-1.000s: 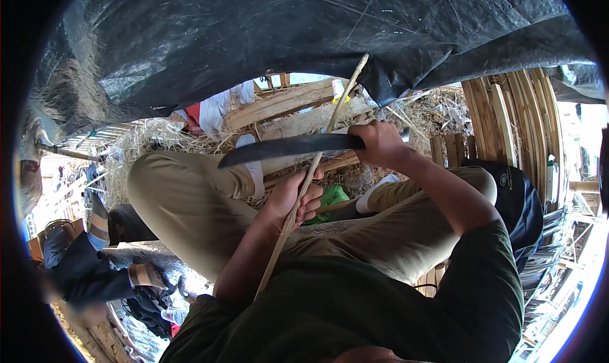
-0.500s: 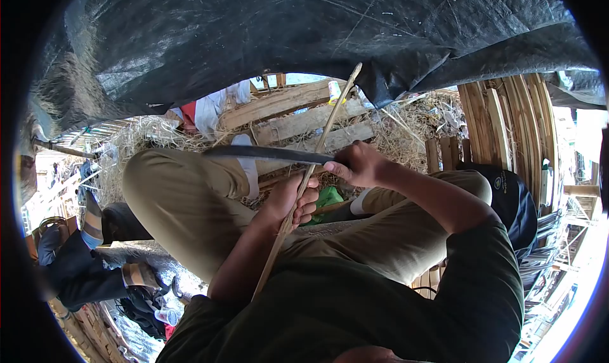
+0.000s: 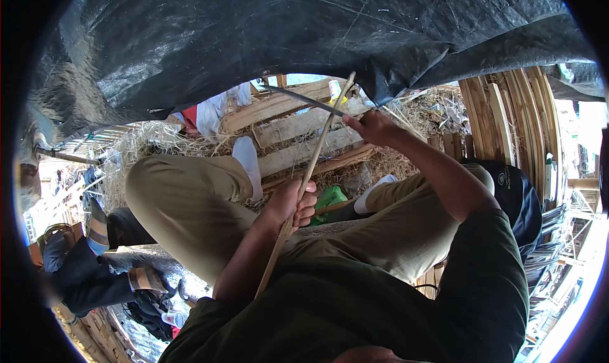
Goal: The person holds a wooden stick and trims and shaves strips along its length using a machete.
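A long, thin wooden stick (image 3: pixel 315 149) slants up from my lap toward the black tarp. My left hand (image 3: pixel 290 204) is closed around its lower middle, fingers wrapped tight. Near the upper part of the stick, my right hand (image 3: pixel 375 129) grips a machete (image 3: pixel 304 99), whose handle is hidden in the fist. The dark blade points left and crosses the stick close to its top; whether the edge touches the wood I cannot tell.
Black tarp (image 3: pixel 254 33) hangs low ahead. Wooden planks (image 3: pixel 298 125) lie over straw between my feet, beside a green plastic bag (image 3: pixel 328 201). Upright boards (image 3: pixel 507 119) and a black bag (image 3: pixel 517 195) stand at right. Another person's legs (image 3: pixel 89 280) are at left.
My right hand has moved the machete up and away along the stick, toward its far end. The left hand keeps its hold in nearly the same spot.
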